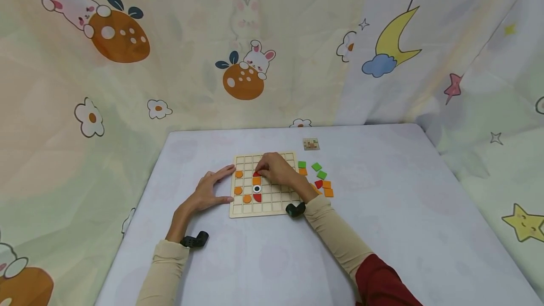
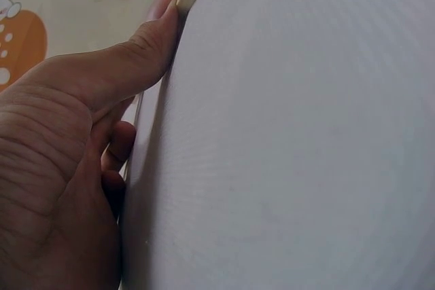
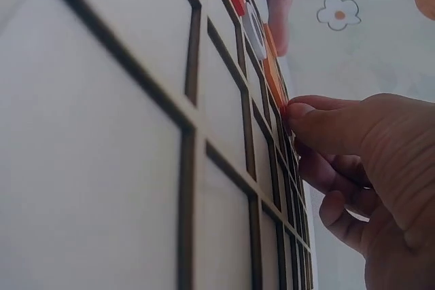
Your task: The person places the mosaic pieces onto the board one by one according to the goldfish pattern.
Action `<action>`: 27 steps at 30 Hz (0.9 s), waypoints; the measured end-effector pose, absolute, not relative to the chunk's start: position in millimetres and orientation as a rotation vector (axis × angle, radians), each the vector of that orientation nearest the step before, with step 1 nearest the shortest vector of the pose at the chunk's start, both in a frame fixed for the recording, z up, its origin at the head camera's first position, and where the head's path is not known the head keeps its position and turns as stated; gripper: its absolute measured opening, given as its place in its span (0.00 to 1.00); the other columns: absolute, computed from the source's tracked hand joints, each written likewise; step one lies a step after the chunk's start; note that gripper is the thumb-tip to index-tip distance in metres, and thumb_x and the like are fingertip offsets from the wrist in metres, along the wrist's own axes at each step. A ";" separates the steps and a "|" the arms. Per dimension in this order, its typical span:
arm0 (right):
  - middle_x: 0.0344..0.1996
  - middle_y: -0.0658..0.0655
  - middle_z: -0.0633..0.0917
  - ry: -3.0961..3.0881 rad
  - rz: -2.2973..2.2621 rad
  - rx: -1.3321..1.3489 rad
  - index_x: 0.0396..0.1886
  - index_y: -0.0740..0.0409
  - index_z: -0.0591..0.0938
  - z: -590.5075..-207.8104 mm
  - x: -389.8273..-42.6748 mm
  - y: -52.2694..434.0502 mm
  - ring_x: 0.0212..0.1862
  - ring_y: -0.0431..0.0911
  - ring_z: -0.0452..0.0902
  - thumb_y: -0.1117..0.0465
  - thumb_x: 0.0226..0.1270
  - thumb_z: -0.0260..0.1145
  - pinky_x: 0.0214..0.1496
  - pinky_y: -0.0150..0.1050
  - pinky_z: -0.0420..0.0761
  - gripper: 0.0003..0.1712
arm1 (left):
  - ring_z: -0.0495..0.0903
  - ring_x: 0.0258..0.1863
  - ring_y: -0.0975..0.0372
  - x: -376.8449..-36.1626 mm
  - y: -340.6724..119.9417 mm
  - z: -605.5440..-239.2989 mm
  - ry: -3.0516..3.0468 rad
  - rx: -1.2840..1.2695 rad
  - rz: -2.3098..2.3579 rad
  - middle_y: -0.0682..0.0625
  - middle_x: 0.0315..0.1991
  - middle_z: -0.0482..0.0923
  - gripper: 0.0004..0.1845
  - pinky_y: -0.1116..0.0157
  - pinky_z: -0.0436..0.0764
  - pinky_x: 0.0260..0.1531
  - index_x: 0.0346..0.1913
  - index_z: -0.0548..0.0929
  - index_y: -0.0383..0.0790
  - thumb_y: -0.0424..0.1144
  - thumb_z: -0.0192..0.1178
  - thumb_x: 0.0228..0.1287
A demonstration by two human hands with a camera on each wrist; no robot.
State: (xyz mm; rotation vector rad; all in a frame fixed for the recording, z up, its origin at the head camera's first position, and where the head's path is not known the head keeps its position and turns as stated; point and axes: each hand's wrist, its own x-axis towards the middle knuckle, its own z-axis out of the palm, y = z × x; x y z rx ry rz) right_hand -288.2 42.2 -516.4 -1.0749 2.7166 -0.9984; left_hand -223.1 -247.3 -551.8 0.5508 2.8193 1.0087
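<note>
A wooden grid board [image 1: 275, 205] lies on the white table. My right hand [image 1: 278, 170] pinches a red piece [image 1: 256, 174] between thumb and fingertips over an upper square; its shape is partly hidden. Just below it, in one column, sit an orange square tile [image 1: 257, 181], a white disc with a black eye [image 1: 257, 189] and a red quarter-round tile [image 1: 257, 198]. Orange discs [image 1: 238, 191] occupy squares farther left. Along the board's left edge, my left hand [image 1: 206, 192] rests with thumb and fingers spread, touching the rim. In the left wrist view its thumb [image 2: 153, 42] lies against the edge.
Right of the board lie loose green tiles [image 1: 316, 166], orange tiles [image 1: 328, 192] and a red tile [image 1: 318, 184], some partly behind the right forearm. A small patterned card [image 1: 311, 144] is near the table's back edge. Printed cloth [image 1: 297, 84] hangs behind the table.
</note>
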 end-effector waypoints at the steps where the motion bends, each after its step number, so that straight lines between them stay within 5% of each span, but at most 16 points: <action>1: 0.36 0.48 0.87 2.720 -0.995 -1.076 0.40 0.54 0.91 -516.0 -287.6 42.0 0.40 0.40 0.77 0.61 0.68 0.69 0.46 0.37 0.76 0.07 | 0.62 0.48 0.61 -223.1 -247.2 -551.9 2.820 0.550 1.008 0.63 0.80 0.55 0.53 0.59 0.62 0.47 0.77 0.63 0.63 0.64 0.76 0.46; 13: 0.36 0.44 0.87 2.702 -1.000 -1.057 0.38 0.48 0.92 -511.0 -279.3 42.5 0.41 0.37 0.77 0.58 0.69 0.69 0.49 0.37 0.76 0.06 | 0.62 0.49 0.61 -222.0 -246.5 -551.3 2.811 0.542 1.006 0.64 0.80 0.55 0.53 0.58 0.62 0.48 0.77 0.63 0.63 0.64 0.76 0.46; 20: 0.33 0.49 0.87 2.719 -1.103 -1.043 0.42 0.58 0.91 -495.4 -273.1 54.8 0.36 0.41 0.76 0.63 0.66 0.71 0.41 0.35 0.75 0.08 | 0.63 0.48 0.61 -221.2 -245.8 -550.8 2.819 0.563 1.003 0.61 0.80 0.56 0.53 0.58 0.61 0.48 0.77 0.64 0.60 0.62 0.77 0.47; 27: 0.36 0.54 0.88 2.739 -1.152 -1.036 0.43 0.62 0.89 -483.4 -269.7 83.5 0.38 0.44 0.79 0.64 0.63 0.73 0.44 0.43 0.80 0.10 | 0.63 0.48 0.61 -221.4 -245.3 -550.0 2.836 0.581 0.984 0.59 0.80 0.57 0.53 0.59 0.62 0.47 0.77 0.64 0.58 0.61 0.76 0.47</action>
